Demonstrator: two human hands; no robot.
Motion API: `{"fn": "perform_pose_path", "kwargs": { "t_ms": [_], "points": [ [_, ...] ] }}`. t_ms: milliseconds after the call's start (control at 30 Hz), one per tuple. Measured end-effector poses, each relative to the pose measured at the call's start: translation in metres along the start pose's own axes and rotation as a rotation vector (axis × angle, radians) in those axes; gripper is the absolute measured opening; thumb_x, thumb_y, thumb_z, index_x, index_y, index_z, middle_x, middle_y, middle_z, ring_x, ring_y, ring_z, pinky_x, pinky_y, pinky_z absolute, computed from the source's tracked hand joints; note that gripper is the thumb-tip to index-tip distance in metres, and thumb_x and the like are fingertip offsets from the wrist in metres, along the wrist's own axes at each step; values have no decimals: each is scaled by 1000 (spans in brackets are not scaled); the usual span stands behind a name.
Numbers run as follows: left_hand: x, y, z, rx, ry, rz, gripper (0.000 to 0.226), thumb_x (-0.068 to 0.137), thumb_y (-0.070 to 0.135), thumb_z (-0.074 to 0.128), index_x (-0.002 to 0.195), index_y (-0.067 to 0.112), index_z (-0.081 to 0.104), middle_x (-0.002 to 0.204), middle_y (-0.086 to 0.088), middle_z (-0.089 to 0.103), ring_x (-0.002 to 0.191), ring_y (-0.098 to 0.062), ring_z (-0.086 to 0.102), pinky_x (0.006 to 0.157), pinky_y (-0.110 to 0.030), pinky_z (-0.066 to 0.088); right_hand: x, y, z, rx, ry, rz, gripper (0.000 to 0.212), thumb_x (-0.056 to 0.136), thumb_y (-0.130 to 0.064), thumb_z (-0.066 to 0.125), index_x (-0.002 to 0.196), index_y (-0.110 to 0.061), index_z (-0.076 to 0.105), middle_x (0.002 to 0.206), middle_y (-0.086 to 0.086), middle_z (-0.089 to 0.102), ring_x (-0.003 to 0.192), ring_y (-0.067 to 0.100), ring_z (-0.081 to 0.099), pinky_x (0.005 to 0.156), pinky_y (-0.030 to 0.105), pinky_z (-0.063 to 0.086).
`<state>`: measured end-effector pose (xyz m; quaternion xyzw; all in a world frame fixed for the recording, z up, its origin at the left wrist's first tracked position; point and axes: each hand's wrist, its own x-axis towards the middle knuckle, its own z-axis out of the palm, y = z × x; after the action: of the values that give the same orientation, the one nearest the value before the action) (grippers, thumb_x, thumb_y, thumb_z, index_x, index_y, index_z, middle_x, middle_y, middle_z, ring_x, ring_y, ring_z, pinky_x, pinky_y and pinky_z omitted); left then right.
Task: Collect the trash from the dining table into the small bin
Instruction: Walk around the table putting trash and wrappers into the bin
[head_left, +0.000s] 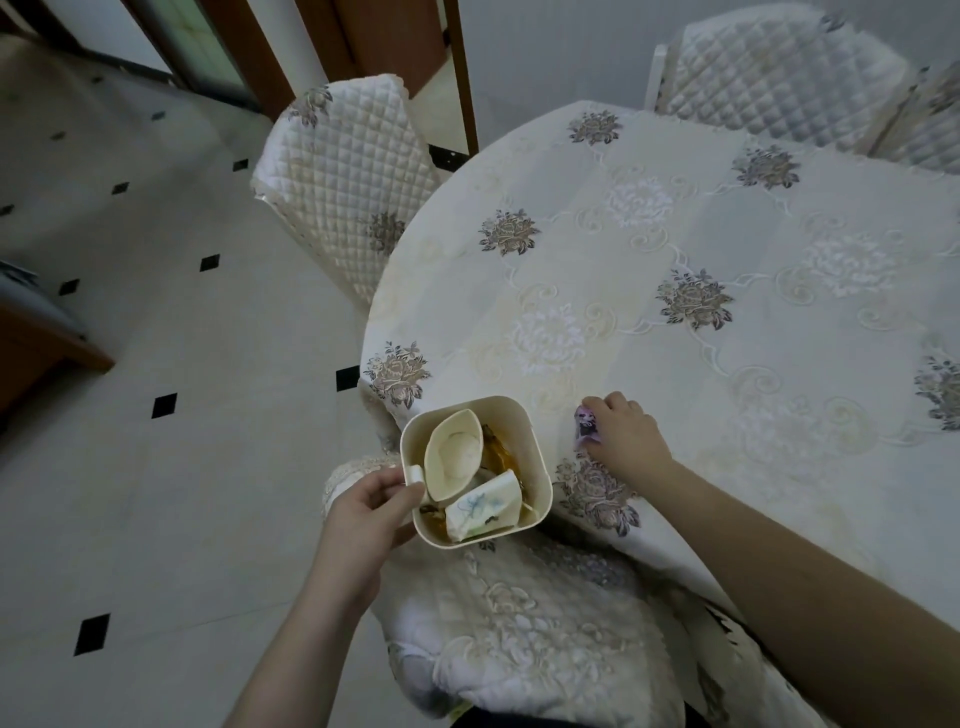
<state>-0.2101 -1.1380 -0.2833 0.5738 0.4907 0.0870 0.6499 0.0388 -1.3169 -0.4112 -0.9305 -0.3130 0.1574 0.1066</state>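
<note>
My left hand (371, 512) grips the small cream bin (537, 470) by its side handle, holding it just off the near-left edge of the dining table (727, 249). Inside the bin lie a crushed paper cup (453, 448), a second flattened cup (483, 506) with a blue print, and some amber wrapping. My right hand (626, 434) rests on the tablecloth to the right of the bin, fingers closed over a small purple wrapper (584, 423), most of which is hidden under the hand.
A quilted chair (343, 176) stands at the table's left, another chair (779, 73) at the far side. Below the bin a cushioned chair seat (530, 623) sits close to me. Tiled floor (156, 467) spreads to the left.
</note>
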Motion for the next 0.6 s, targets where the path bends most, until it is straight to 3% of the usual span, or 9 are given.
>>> {"fn": "perform_pose_path", "kwargs": {
  "t_ms": [167, 367, 500, 600],
  "points": [
    [0, 0, 2, 2, -13, 1, 17, 91, 6, 66, 107, 8, 73, 90, -7, 79, 83, -18, 74, 67, -28, 57, -17, 7, -14, 261, 15, 63, 43, 84, -23, 66, 125, -17, 54, 113, 8, 49, 93, 29, 57, 72, 32, 43],
    [1, 2, 5, 9, -36, 9, 16, 91, 6, 66, 106, 9, 73, 87, -6, 78, 83, -18, 72, 69, -31, 56, -56, -18, -65, 518, 208, 23, 46, 77, -29, 77, 117, -22, 55, 95, -2, 60, 81, 18, 59, 70, 30, 45],
    [-1, 5, 6, 12, -54, 27, 14, 91, 6, 66, 103, 10, 73, 85, -6, 77, 83, -19, 72, 68, -31, 56, -89, -48, -101, 571, 306, -135, 37, 77, -18, 78, 109, -20, 59, 98, -6, 62, 79, 12, 61, 73, 26, 50],
    [-2, 5, 5, 21, -52, 44, 14, 90, 5, 68, 101, 10, 73, 91, -18, 73, 85, -21, 70, 70, -32, 57, -106, -63, -113, 475, 384, -334, 34, 80, -13, 72, 113, -15, 61, 104, -3, 60, 86, 10, 57, 77, 17, 45]
  ]
}}
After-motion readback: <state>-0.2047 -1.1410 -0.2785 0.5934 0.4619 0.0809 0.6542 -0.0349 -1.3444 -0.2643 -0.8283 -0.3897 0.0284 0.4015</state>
